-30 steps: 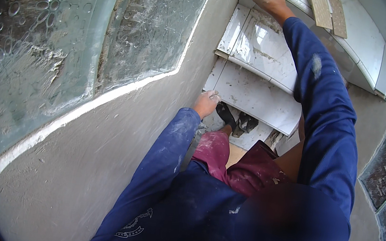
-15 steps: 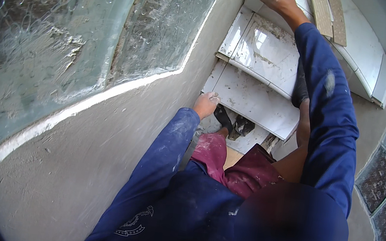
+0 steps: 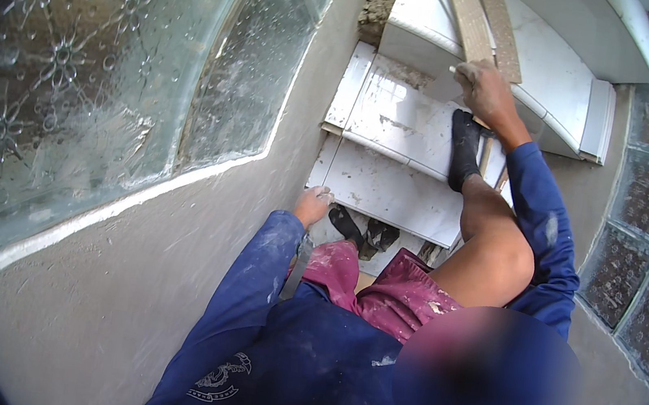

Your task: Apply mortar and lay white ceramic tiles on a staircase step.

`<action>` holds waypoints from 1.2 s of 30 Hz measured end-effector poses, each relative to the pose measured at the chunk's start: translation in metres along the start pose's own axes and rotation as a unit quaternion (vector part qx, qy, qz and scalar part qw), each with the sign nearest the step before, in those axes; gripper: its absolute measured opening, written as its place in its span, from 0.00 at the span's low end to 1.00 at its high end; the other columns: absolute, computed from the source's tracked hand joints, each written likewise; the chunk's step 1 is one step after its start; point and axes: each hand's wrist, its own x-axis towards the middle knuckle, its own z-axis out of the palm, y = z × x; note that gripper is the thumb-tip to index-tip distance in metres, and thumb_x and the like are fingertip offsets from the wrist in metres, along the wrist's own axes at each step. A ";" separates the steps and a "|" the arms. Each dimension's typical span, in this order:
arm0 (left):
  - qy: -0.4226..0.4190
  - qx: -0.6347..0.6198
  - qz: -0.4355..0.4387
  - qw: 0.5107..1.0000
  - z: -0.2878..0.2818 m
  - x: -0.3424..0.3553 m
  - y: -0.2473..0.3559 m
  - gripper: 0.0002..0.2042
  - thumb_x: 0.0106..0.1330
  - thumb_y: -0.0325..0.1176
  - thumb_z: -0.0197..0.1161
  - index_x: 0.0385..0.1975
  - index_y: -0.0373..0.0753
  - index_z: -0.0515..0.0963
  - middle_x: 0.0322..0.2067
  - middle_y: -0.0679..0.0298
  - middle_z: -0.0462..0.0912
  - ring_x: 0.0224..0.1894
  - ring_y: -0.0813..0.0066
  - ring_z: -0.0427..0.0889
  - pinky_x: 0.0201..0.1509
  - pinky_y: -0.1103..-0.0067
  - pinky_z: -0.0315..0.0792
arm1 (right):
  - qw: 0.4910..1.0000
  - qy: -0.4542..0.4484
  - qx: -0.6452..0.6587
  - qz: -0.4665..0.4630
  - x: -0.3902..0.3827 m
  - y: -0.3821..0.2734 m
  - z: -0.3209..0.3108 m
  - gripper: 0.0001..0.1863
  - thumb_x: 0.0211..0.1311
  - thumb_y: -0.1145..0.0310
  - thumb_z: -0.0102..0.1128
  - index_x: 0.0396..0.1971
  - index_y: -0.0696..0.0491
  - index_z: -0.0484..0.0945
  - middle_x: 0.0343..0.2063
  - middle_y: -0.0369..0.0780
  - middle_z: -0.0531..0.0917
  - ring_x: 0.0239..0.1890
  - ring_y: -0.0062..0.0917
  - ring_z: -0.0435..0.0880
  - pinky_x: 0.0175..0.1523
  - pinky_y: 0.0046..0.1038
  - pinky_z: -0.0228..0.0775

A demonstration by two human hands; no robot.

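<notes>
My right hand (image 3: 482, 92) is closed on a small white object (image 3: 460, 70) beside two speckled beige strips (image 3: 479, 22) on the upper white step. My right foot (image 3: 463, 147), in a dark sock, rests on the middle marble-look tile step (image 3: 398, 114). My left hand (image 3: 313, 205) has curled fingers near the left wall and the lower tile step (image 3: 384, 186); what it holds, if anything, I cannot make out. My left foot (image 3: 345, 223) is beside a dark crumpled item (image 3: 381, 237) below that step.
A grey plastered wall (image 3: 128, 259) with patterned glass panels (image 3: 64, 62) runs along my left. Glass blocks (image 3: 641, 195) fill part of the right wall. Curved white steps (image 3: 551, 68) turn upward to the right, with rough rubble (image 3: 377, 0) at the top corner.
My right hand has come down to the beige strips. My right leg and foot now show fully on the middle step. The view has shifted, and the left hand sits lower in it.
</notes>
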 end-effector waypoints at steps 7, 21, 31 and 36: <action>0.007 -0.044 -0.005 0.999 0.003 0.010 -0.007 0.18 0.61 0.39 0.58 0.45 0.32 0.80 0.42 0.48 0.83 0.46 0.60 0.82 0.52 0.72 0.72 | 0.998 0.014 0.000 0.064 -0.033 0.049 -0.004 0.12 0.59 0.69 0.56 0.41 0.53 0.81 0.35 0.50 0.81 0.40 0.47 0.80 0.45 0.44 0.71; -0.045 -0.084 -0.065 0.993 -0.013 0.009 0.013 0.15 0.64 0.35 0.58 0.47 0.34 0.80 0.31 0.65 0.82 0.27 0.79 0.78 0.27 0.79 0.73 | 0.650 0.446 0.503 0.353 -0.101 0.073 -0.097 0.11 0.66 0.72 0.57 0.42 0.65 0.77 0.36 0.43 0.80 0.35 0.30 0.82 0.43 0.36 0.84; -0.060 -0.138 -0.120 0.981 -0.019 0.007 0.013 0.15 0.67 0.35 0.56 0.50 0.38 0.78 0.36 0.66 0.81 0.32 0.78 0.80 0.29 0.81 0.74 | 0.274 0.605 0.639 0.387 -0.153 0.167 -0.018 0.14 0.68 0.82 0.43 0.52 0.68 0.63 0.50 0.50 0.72 0.50 0.42 0.77 0.54 0.53 0.77; -0.027 -0.169 -0.128 0.977 -0.018 0.000 0.020 0.13 0.65 0.34 0.56 0.42 0.34 0.81 0.28 0.66 0.81 0.27 0.80 0.78 0.27 0.80 0.71 | 0.219 0.630 0.640 0.383 -0.151 0.185 -0.005 0.16 0.70 0.81 0.42 0.55 0.69 0.60 0.52 0.51 0.70 0.52 0.44 0.76 0.57 0.52 0.76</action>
